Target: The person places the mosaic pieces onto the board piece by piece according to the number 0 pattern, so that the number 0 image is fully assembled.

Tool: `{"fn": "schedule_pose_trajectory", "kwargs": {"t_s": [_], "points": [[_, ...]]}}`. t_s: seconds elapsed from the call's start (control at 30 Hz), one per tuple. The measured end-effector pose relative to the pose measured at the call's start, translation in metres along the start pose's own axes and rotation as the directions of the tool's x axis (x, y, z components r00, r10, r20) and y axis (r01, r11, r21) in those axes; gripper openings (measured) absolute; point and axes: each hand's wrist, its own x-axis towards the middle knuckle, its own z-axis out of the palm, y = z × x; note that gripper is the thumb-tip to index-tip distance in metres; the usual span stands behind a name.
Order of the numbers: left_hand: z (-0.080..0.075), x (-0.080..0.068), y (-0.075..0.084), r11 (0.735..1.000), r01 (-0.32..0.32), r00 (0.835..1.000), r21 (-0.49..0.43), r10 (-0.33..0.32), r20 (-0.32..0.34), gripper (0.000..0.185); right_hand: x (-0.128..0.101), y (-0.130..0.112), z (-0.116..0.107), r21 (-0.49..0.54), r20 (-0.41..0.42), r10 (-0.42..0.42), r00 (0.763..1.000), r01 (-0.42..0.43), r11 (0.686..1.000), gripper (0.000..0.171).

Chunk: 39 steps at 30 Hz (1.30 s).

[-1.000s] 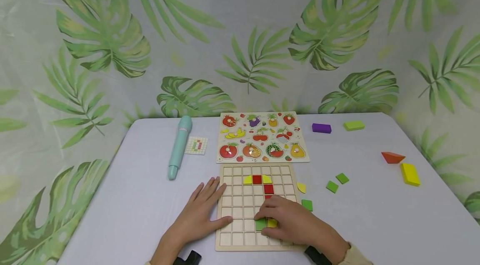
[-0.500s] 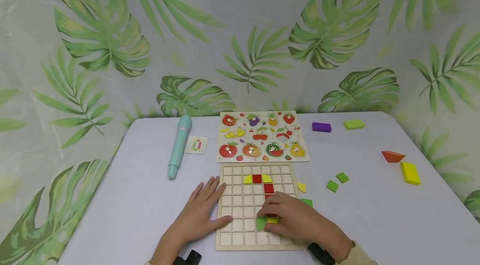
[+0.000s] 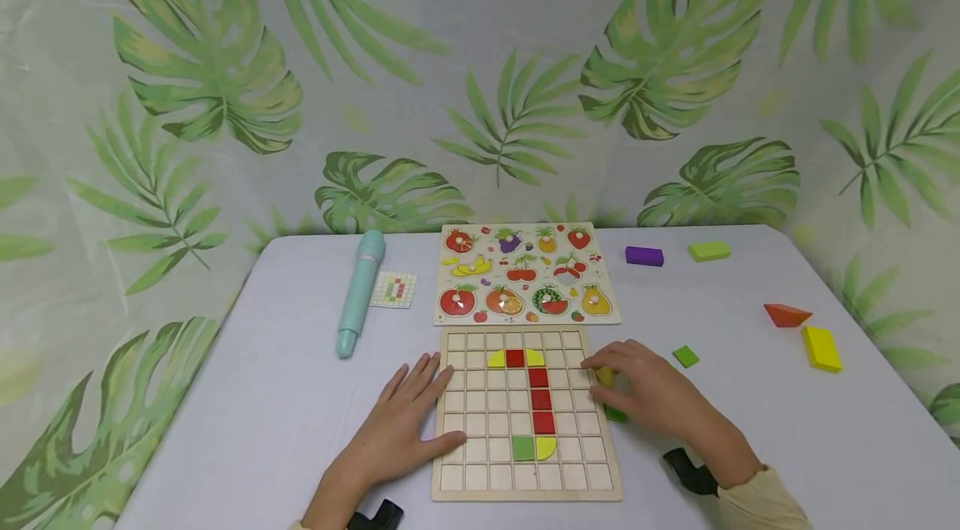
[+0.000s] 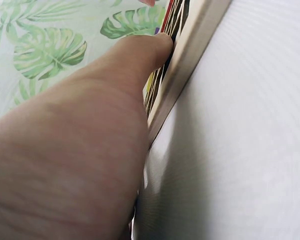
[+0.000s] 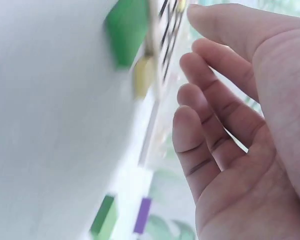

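Note:
My left hand (image 3: 408,422) lies along the left side of a wooden grid board (image 3: 476,402), thumb on its cells. The left wrist view shows that thumb (image 4: 157,50) against the board's raised edge. Red squares (image 3: 541,400) run down one column, with a yellow rounded piece (image 3: 546,448) and a green square (image 3: 522,448) at the bottom. My right hand (image 3: 652,388) hovers at the board's right edge, fingers loosely bent and palm bare. Partly beneath it are a loose yellow rounded piece (image 3: 604,376) and a green square (image 3: 616,413).
Behind the board lies a fruit puzzle (image 3: 525,292). To the left are a teal microphone-shaped thing (image 3: 360,294) and a small pattern card (image 3: 393,290). Purple (image 3: 644,256), light green (image 3: 709,251), orange (image 3: 787,314) and yellow (image 3: 821,348) blocks and a green square (image 3: 686,356) lie right.
My right hand has left the lower middle of the board and moved up and right to its edge, uncovering the red column and lower yellow piece. The left hand stays put.

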Motion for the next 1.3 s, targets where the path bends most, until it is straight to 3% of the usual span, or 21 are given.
{"fn": "schedule_pose_trajectory", "kwargs": {"t_s": [0.3,0.53,0.73,1.07,1.3], "points": [[0.001,-0.001,0.0,1.0,0.006,1.0,-0.003,-0.006,0.005,0.096,-0.003,0.023,0.0,0.019,0.029,0.054,0.998,-0.055,0.998,0.029],[-0.001,0.0,0.001,1.0,0.008,1.0,0.006,-0.008,-0.001,0.096,-0.004,0.026,-0.001,0.007,0.043,0.125,0.991,-0.126,0.992,0.038],[-0.001,0.0,0.001,1.0,0.003,1.0,0.01,-0.003,-0.001,0.096,-0.005,0.026,-0.002,0.018,0.046,0.155,0.987,-0.156,0.988,0.033],[0.0,0.0,0.001,1.0,-0.001,1.0,0.008,0.001,-0.002,0.096,-0.007,0.024,-0.003,0.081,0.024,0.114,0.993,-0.116,0.99,0.032],[-0.001,0.0,0.0,1.0,-0.01,1.0,0.019,0.01,-0.007,0.096,-0.003,0.008,-0.004,0.137,-0.005,0.023,1.0,-0.022,0.99,0.032]]}}
